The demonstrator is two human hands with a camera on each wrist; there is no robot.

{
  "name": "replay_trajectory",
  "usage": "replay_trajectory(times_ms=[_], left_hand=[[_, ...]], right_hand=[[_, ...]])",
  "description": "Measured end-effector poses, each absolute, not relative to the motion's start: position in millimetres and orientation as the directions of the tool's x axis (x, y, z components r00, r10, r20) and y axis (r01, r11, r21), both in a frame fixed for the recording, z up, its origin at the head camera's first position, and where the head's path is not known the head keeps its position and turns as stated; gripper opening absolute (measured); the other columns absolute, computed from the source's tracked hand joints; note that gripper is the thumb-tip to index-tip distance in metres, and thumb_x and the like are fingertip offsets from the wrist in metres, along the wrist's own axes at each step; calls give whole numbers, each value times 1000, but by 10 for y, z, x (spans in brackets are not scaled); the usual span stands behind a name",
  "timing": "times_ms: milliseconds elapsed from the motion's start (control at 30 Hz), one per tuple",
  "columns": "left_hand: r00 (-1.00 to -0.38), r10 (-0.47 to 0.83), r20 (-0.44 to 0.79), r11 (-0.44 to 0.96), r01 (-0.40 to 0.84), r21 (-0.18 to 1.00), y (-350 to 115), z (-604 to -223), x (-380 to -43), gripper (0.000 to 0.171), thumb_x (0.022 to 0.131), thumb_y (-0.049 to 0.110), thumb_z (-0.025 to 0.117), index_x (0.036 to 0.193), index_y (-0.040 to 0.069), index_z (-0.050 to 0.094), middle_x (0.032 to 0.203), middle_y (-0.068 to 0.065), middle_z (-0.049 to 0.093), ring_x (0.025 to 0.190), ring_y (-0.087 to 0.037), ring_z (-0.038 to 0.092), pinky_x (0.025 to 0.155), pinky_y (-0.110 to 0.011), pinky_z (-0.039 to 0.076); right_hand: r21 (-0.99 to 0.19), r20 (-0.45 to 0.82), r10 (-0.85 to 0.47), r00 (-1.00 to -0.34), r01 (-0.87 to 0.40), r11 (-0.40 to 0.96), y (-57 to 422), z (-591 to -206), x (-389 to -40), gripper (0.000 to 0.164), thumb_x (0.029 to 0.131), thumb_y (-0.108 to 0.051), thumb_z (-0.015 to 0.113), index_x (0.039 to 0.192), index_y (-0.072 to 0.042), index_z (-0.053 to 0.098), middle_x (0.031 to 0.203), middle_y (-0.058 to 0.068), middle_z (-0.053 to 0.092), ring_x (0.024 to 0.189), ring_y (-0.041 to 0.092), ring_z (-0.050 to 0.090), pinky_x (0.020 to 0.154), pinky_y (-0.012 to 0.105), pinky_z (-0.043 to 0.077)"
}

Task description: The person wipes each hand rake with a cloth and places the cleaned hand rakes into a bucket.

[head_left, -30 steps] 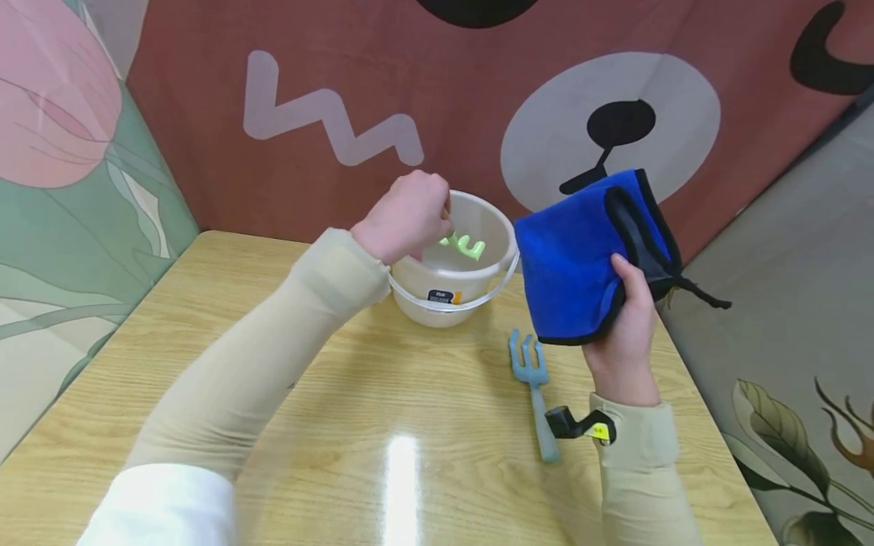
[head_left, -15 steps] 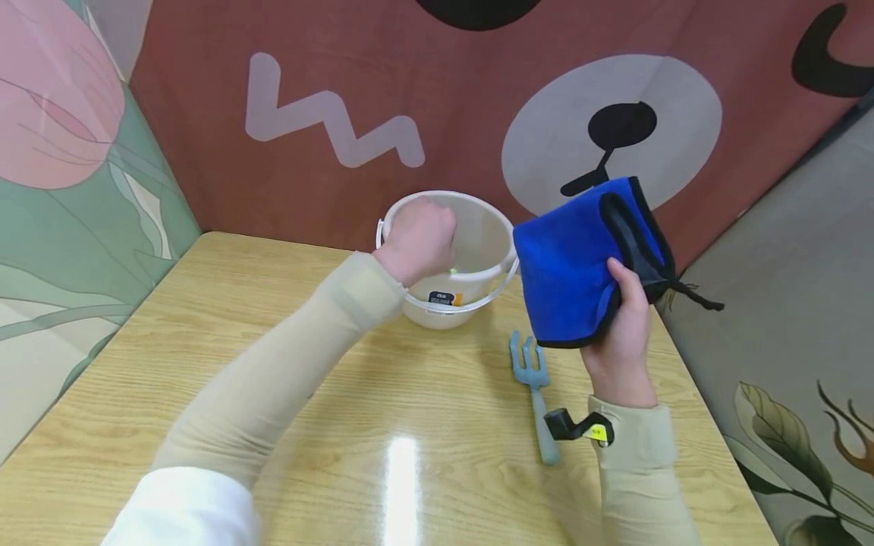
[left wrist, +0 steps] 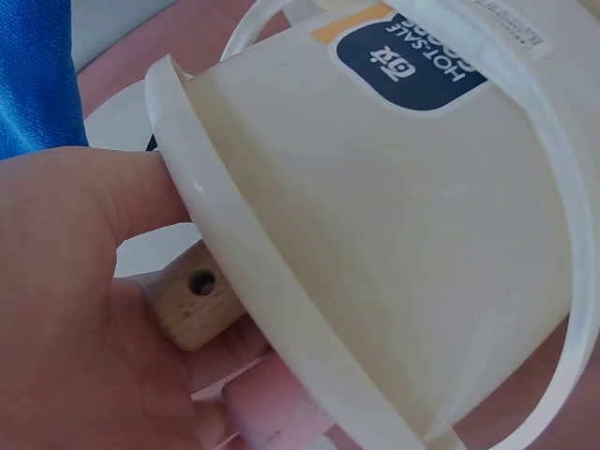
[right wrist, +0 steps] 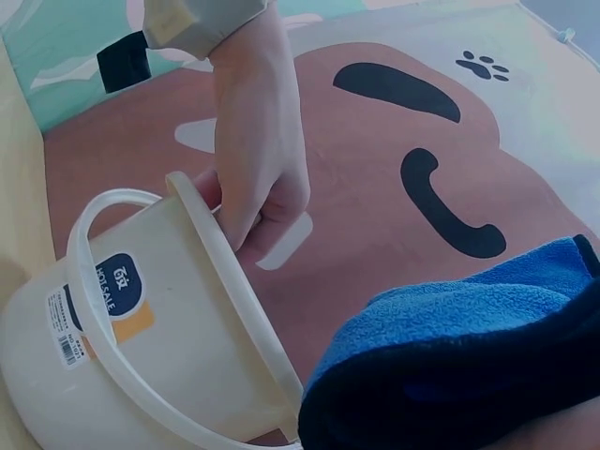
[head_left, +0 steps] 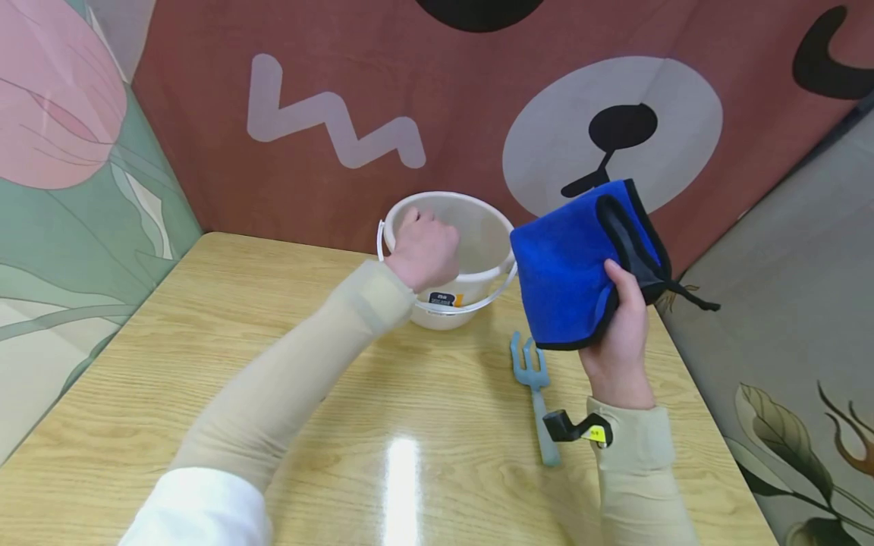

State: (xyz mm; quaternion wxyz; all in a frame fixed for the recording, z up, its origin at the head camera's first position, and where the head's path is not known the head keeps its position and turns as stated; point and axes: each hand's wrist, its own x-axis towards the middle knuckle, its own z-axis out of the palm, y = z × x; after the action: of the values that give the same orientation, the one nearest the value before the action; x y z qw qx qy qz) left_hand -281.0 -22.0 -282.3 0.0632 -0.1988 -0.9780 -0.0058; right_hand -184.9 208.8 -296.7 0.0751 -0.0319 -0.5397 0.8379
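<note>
My left hand is down inside the mouth of the white bucket. In the left wrist view it holds a wooden handle with a hole in its end; a pinkish piece beside it is unclear. The handle's far end is hidden by the bucket wall. Up on the right, my right hand grips a folded blue terry cloth with black edging and a black cord, thumb on top. It hangs above the table beside the bucket. A blue-grey hand fork lies below it.
The wooden table ends at the patterned cloth backdrop behind the bucket. The bucket's handle hangs down at its front. A small black wrist camera sits on my right wrist, above the fork's handle.
My left hand has lowered into the bucket, moving slightly right; the green pronged head it held is now out of sight. The blue cloth has drifted slightly left and down, still gripped.
</note>
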Motion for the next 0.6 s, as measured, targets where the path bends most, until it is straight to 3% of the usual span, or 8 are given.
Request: replay_trajectory(times_ms=[267,600], left_hand=[[-932,352,81,934,355,28,-194,-2821,-2876,11,87,17,57,87,14,67,91,-5,70,100,-28,55,101,-49,27],[-940,340,-25,939,337,71,-195,-2813,-2896,12,90,17,55,89,14,66,93,-5,67,97,-26,60,103,-52,24]], right_hand=[[-911,27,158,-987,-89,-402,2076,-2965,-1861,63,100,-45,53,155,-34,25,160,-2,32,142,25,32,108,45,34],[-914,23,159,-987,-85,-396,2074,-2959,-1854,64,99,-47,53,155,-35,24,160,-2,31,142,26,32,109,47,31]])
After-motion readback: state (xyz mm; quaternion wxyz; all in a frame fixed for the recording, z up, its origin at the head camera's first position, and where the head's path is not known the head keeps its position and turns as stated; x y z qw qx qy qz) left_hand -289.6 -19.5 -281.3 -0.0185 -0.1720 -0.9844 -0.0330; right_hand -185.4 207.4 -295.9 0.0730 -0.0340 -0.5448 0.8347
